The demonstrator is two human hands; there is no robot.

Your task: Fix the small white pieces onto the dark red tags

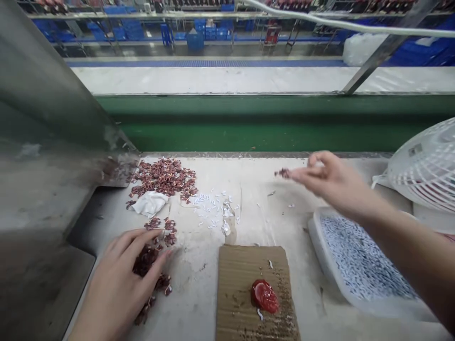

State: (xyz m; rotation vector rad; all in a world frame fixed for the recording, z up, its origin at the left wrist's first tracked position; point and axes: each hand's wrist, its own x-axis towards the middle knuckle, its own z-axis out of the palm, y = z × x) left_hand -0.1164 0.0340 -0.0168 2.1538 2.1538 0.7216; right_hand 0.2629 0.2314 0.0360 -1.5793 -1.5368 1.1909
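My left hand (119, 284) lies flat on the worktable (199, 293), fingers spread over a small heap of dark red parts (151, 258). My right hand (329, 180) is raised above the table at the right and pinches a small dark red part (283, 173) between thumb and fingertips. A larger pile of the same red parts (163, 176) lies at the back left, with a crumpled white cloth (151, 203) beside it. Small white bits (211, 208) are scattered in the middle.
A cardboard sheet (241, 284) near the front carries a blob of red paste (265, 296). A white tray (320, 237) of small white pieces stands at the right, under my forearm. A white fan (426, 166) is at the far right, a metal chute (46, 142) at the left, a green conveyor (270, 123) behind.
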